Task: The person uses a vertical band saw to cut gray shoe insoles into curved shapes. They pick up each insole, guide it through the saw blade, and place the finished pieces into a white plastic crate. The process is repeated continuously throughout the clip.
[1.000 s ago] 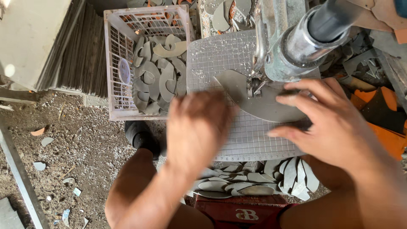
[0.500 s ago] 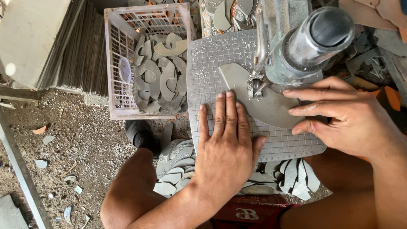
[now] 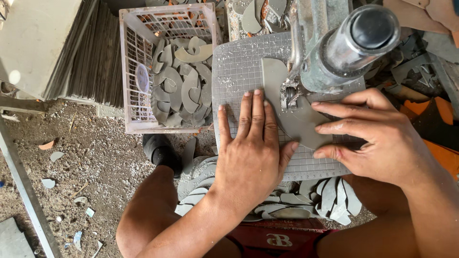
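Note:
A flat grey curved piece [image 3: 297,119] lies on the gridded grey work plate [image 3: 239,71] under the metal machine head [image 3: 344,45]. My left hand [image 3: 251,153] rests flat on the plate, fingers together, its fingertips and thumb touching the piece's left edge. My right hand [image 3: 377,138] presses the piece from the right with spread fingers, close to the cutting tool [image 3: 290,93].
A white plastic crate [image 3: 143,71] holding several cut grey curved shapes stands left of the plate. More cut shapes [image 3: 306,200] are piled below the plate by my knees. Stacked grey sheets [image 3: 91,57] stand at far left. The dirt floor [image 3: 81,162] is littered with chips.
My left hand has dropped from above the plate to lie flat on it against the piece. The piece has turned under the tool, and my right hand has shifted with it.

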